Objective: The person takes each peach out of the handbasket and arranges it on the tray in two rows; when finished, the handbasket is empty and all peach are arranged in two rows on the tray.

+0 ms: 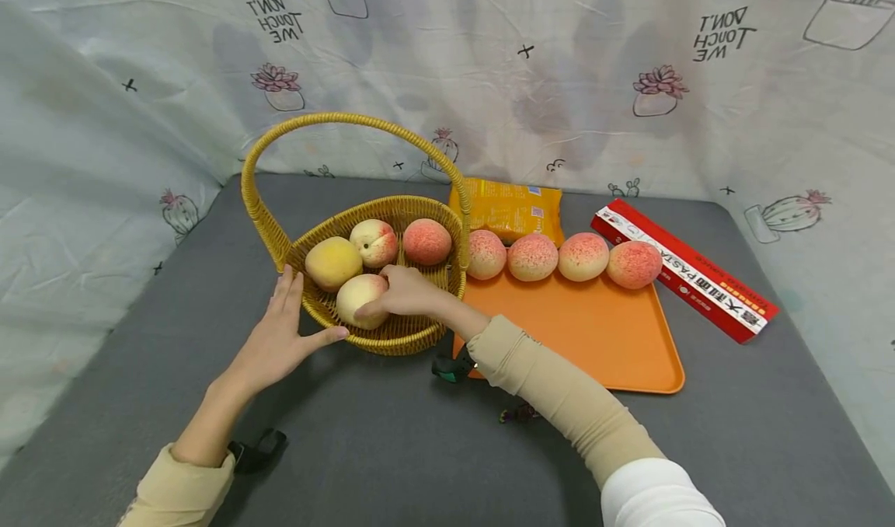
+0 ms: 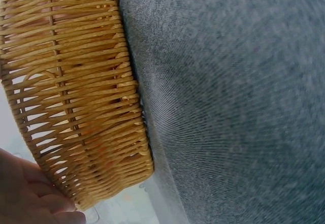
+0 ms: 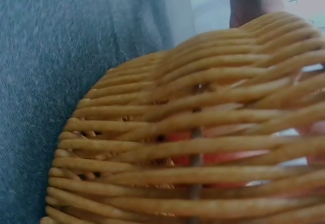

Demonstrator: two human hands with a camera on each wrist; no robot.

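Note:
A woven wicker basket (image 1: 391, 344) with a tall hoop handle (image 1: 349, 119) stands on the grey table and holds several peaches. My left hand (image 1: 283, 325) lies flat against the basket's near left wall, fingers straight and thumb stretched along the front. My right hand (image 1: 404, 292) reaches over the rim, its fingers curled on a pale peach (image 1: 353, 300) at the front of the basket. In the left wrist view the basket wall (image 2: 76, 97) fills the left side, with my left hand (image 2: 30, 198) at the bottom corner. The right wrist view shows only basket weave (image 3: 193, 148) up close.
An orange tray (image 1: 594, 340) lies right of the basket, with several pink peaches (image 1: 532, 256) in a row along its far edge. Behind it is a yellow packet (image 1: 513, 208). A red pasta box (image 1: 688, 270) lies at the right. Printed cloth walls surround the grey table (image 1: 391, 449).

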